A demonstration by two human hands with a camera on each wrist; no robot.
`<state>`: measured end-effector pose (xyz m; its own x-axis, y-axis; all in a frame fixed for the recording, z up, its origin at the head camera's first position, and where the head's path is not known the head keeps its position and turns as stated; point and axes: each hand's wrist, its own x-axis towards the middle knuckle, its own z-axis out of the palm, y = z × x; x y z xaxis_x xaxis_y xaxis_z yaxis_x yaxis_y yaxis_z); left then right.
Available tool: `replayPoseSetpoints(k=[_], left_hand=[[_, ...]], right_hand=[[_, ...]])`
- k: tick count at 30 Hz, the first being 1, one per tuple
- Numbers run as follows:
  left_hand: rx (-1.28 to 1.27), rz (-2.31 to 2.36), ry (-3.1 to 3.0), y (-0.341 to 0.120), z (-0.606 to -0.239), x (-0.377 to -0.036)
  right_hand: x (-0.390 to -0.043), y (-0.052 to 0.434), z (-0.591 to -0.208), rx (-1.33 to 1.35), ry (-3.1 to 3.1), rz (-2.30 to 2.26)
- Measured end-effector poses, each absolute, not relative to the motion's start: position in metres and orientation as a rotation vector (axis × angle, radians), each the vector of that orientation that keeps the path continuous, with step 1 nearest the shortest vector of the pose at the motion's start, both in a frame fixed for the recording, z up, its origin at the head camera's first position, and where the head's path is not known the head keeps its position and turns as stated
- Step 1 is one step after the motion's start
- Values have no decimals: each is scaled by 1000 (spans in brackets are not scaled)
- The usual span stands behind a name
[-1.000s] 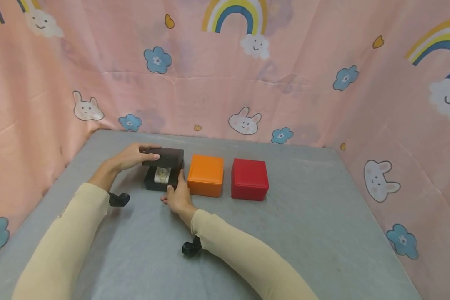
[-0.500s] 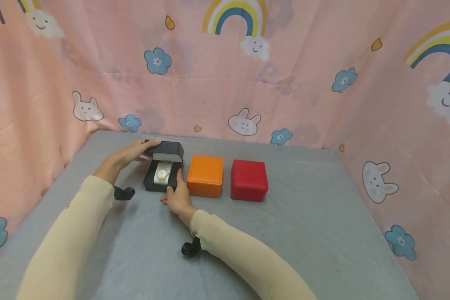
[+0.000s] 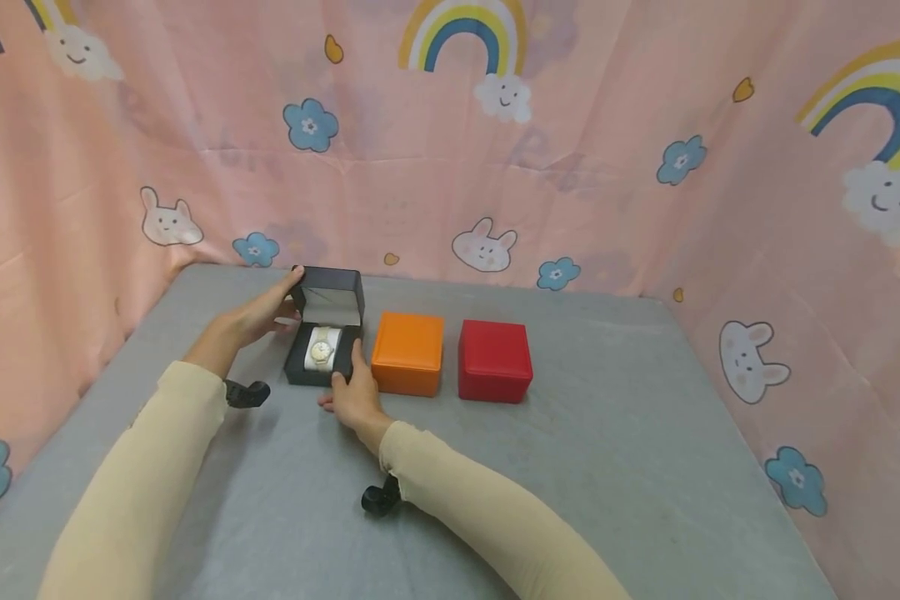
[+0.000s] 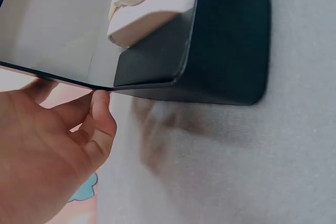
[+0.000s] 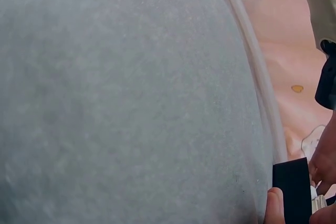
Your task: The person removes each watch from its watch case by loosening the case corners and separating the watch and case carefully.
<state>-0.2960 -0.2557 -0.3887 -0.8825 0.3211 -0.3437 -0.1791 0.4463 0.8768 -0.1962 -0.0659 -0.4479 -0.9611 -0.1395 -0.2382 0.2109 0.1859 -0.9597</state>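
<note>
So the black box (image 3: 322, 346) sits left of centre in the head view with its lid (image 3: 332, 295) already flipped up and standing nearly upright at the back. The left hand (image 3: 258, 317) holds that lid by its left edge, fingers curled around the rim; in the left wrist view you can see a fingertip right against the lid's edge. Inside, the watch (image 3: 320, 349) is wrapped round a white cushion, still in its seat and untouched. The right hand (image 3: 356, 392) grips the front right corner of the base, thumb up along the side, steadying it on the tabletop (image 3: 607, 467).

My read: the opening part looks done, and whatever happens with the watch hasn't started.

Just right of the black box is the orange box (image 3: 408, 352), then the red box (image 3: 494, 361), all three in a row, close together but not touching as far as I can tell. Both of those are closed, nobody near them.

The tabletop is covered in a grey felt-like material. A pink curtain (image 3: 607, 167) printed with rainbows, bunnies, blue flowers and clouds wraps round it on three sides.
</note>
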Motion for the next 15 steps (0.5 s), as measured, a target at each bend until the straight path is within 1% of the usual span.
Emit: replayPoseSetpoints(k=[15], left_hand=[[74, 1543, 2202, -257, -395, -292]], right_hand=[[-196, -68, -448, 93, 2204, -1841]])
